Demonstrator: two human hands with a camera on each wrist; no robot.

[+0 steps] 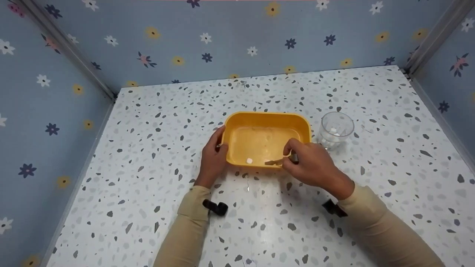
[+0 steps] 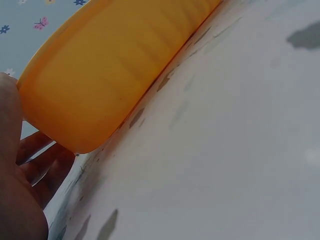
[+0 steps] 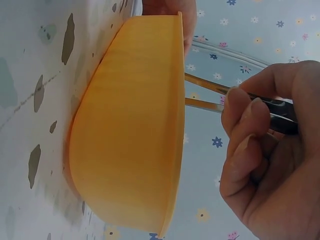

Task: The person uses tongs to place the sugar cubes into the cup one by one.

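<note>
A yellow plastic tub [image 1: 267,112] stands on the speckled table. My left hand [image 1: 213,159] grips its left end, the thumb by the rim and the fingers along the outer wall. Over the tub's front right corner, my right hand [image 1: 311,163] pinches a pair of tongs [image 3: 277,107] with dark handles and two metal arms. The arms reach down into the tub, apart from each other in the right wrist view. One small white cube [image 1: 249,161] lies on the tub floor near the front wall, left of the tongs' tips.
A clear cup [image 1: 337,129] with several white pieces at its bottom stands to the right of the tub, close behind my right hand. Flowered blue panels [image 1: 237,37] border the table [image 1: 167,111] at the back and both sides.
</note>
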